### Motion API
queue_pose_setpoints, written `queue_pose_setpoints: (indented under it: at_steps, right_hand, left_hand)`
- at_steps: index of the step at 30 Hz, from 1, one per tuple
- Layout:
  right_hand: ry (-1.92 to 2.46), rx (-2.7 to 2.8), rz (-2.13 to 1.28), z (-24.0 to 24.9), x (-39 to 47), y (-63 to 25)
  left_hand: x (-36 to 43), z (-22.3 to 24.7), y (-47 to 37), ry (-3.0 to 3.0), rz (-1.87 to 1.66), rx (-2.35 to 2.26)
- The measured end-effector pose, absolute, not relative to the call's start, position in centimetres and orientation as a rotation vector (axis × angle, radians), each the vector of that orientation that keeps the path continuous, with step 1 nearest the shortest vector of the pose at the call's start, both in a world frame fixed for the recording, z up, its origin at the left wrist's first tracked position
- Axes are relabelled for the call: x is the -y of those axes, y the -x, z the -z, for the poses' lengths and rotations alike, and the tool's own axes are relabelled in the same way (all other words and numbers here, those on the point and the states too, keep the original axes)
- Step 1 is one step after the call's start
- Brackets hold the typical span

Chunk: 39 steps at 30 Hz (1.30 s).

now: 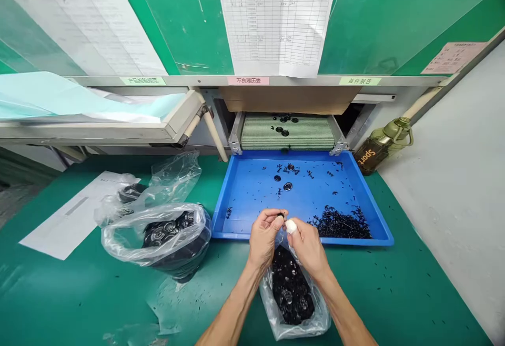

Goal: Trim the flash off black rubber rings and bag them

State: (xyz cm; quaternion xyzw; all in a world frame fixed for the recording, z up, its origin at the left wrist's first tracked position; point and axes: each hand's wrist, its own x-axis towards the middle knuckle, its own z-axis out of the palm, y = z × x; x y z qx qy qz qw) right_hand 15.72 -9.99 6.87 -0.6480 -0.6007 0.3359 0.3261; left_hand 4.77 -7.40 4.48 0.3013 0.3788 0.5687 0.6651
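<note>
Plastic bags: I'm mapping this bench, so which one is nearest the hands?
The bag just below the left hand and right hand; other bags lie farther left.

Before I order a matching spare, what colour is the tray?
The tray is blue; it shows best in the head view, the only one here.

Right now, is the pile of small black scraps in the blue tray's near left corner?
No, the pile of small black scraps lies toward the near right corner of the blue tray.
</note>
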Motion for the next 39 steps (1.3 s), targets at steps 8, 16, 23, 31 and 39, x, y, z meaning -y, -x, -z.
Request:
queue_pose_setpoints:
  at_steps: [8, 16, 23, 31, 39]
  right_hand:
    - [1.868, 1.466, -0.796, -3.7, 7.8, -21.7]
    - [2.147, 1.750, -0.387, -3.0, 12.4, -26.3]
    - [2.220, 1.749, -0.440, -4.4, 15.9, -27.0]
    - [2.122, 1.747, -0.424, -0.1, 22.3, -27.8]
    - [2.164, 1.787, -0.424, 2.7, 24.8, -26.9]
  left_hand:
    - [5.6, -3.7, -4.4, -0.774, -1.170, -0.987]
    - [7.1, -5.5, -1.6, -0.995, -1.123, -1.140]
    - [12.1, -6.9, 0.1, -1.334, -0.947, -1.231]
    - [15.5, -7.2, 0.4, -1.671, -0.843, -1.012]
    - [13.4, -5.7, 2.7, -1.482, -0.981, -1.199]
